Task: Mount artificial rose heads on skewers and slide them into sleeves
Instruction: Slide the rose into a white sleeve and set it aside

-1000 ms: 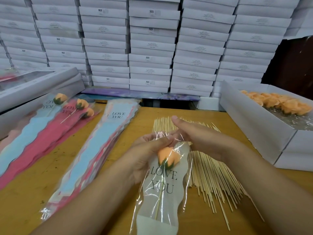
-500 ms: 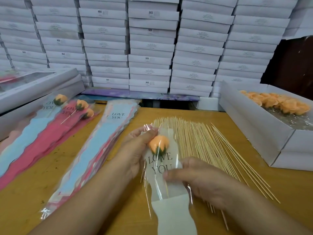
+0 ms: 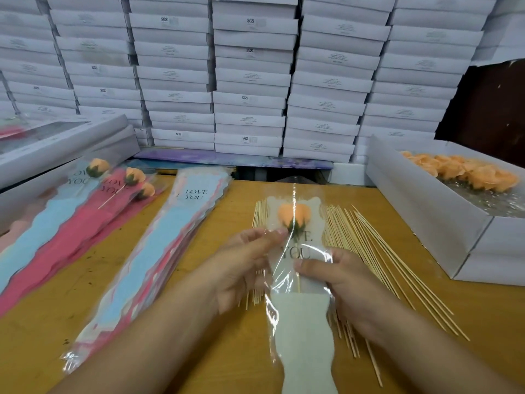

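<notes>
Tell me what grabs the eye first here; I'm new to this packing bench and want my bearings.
The peach rose head inside the clear LOVE YOU sleeve at centre, held by the left hand and right hand above the spread of bamboo skewers. Behind rises a wall of stacked white boxes. An open white box of loose peach rose heads sits at right; finished sleeved roses lie at left.

I have one view only, a wide-angle camera on the person's head, tilted forward and down over the table [image 3: 216, 348]. It sits close above both forearms, which enter from the bottom edge, and faces a wall of stacked white boxes [image 3: 252, 81] behind the table. Straight lines bow near the frame's edges.
</notes>
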Tool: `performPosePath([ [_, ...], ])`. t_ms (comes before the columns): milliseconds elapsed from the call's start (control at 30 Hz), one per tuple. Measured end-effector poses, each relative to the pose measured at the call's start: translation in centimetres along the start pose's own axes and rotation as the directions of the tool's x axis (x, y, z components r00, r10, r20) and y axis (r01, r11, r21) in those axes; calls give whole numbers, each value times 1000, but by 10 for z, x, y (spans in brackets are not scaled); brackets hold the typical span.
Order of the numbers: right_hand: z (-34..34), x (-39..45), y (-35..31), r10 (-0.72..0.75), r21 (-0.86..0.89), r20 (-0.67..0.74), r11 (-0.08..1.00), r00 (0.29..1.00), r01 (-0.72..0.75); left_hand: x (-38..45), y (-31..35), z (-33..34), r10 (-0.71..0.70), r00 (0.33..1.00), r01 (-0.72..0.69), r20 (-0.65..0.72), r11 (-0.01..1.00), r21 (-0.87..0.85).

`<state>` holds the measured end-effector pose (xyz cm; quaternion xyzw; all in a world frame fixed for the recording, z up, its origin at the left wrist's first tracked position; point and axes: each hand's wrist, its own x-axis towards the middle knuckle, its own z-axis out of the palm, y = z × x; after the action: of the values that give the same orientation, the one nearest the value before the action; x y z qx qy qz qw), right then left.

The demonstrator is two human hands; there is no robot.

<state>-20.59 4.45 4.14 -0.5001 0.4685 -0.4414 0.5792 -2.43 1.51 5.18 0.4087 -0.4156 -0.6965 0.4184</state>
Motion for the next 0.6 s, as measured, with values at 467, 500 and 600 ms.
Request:
performPosePath([
  [467, -22, 15, 0, -60, 143, -261, 985, 963, 100, -7, -19, 12, -227, 952, 150, 205, 931, 334],
  [500, -22, 15, -1, -61, 152, -250, 983, 966, 102, -7, -20, 13, -214, 956, 140, 199, 933, 333],
  [600, -24, 15, -1, -61, 142, -195, 986, 979, 90, -5, -20, 14, -168, 972, 117, 163, 951, 287],
])
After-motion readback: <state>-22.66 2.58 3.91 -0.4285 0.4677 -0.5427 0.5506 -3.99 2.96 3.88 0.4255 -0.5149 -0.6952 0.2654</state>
